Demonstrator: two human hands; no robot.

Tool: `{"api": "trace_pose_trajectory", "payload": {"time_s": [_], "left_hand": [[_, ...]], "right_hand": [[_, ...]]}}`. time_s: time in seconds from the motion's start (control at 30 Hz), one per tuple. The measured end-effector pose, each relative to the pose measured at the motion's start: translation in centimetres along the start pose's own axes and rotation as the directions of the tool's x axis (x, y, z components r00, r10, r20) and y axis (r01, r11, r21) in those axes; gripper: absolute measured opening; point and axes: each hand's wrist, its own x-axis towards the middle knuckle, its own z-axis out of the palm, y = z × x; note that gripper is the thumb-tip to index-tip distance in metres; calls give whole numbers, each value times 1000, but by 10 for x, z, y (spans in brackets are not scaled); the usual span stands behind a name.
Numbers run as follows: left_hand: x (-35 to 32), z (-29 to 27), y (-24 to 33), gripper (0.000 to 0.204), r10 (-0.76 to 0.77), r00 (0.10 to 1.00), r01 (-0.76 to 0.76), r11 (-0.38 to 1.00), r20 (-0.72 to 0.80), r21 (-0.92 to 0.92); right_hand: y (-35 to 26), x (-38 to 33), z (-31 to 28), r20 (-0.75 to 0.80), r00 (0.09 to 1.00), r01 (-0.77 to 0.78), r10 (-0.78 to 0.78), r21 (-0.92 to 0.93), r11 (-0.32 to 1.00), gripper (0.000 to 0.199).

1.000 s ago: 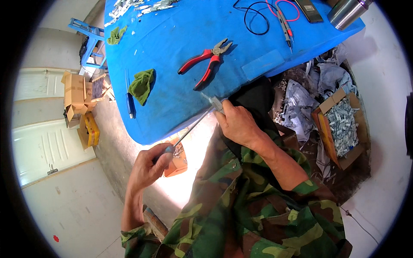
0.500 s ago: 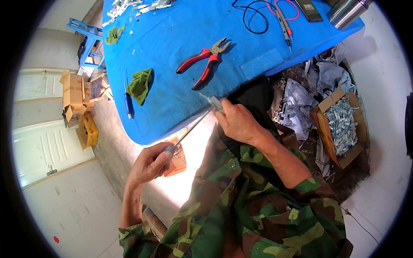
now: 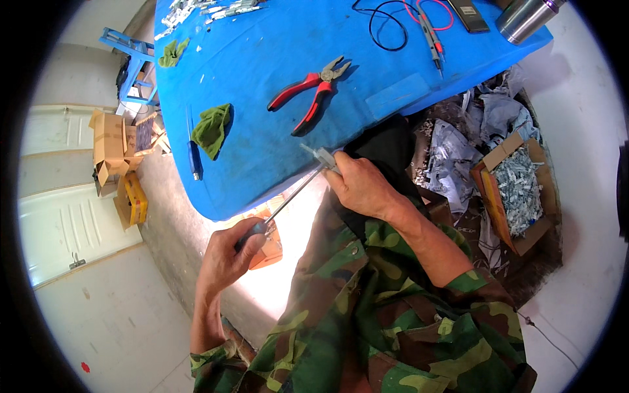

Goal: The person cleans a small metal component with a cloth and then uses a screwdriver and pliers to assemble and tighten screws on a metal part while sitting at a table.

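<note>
My left hand [image 3: 226, 257] grips the dark handle of a screwdriver [image 3: 288, 200] just below the edge of the blue table [image 3: 262, 78]. Its thin shaft runs up and right to a small grey metal part [image 3: 321, 156], which my right hand [image 3: 360, 187] pinches at the table's near edge. Red-handled pliers [image 3: 308, 92] lie on the table just above my right hand. Both forearms wear camouflage sleeves.
On the table lie a green cloth [image 3: 213, 128], a blue-handled tool [image 3: 194, 157], black and red probe leads [image 3: 409, 23], a steel cup [image 3: 524, 16] and small metal parts at the far edge. A cardboard box of metal parts [image 3: 517, 190] stands on the floor at right, more boxes [image 3: 111, 147] at left.
Both hands have stayed in nearly the same place on the screwdriver and the part; my left hand shifted only slightly.
</note>
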Motion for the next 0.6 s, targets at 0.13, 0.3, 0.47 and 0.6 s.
{"api": "trace_pose_trajectory", "payload": {"time_s": [0.13,0.3,0.47,0.6], "left_hand": [[-2,-1,9,43,-10,1000,11,998,-10,61],[10,-2,-9,44,-67,993,81,985,94,-153],[24,11,-39,38,-125,972,191,913,200,-360],[33,32,-65,30,-46,980,137,865,195,-484]], "right_hand": [[-1,1,-2,28,999,-19,19,3,1000,28],[0,3,-10,93,996,-16,3,146,989,30],[8,9,-19,229,973,-39,-38,322,946,30],[12,12,-24,347,938,-133,-19,410,902,29]]}}
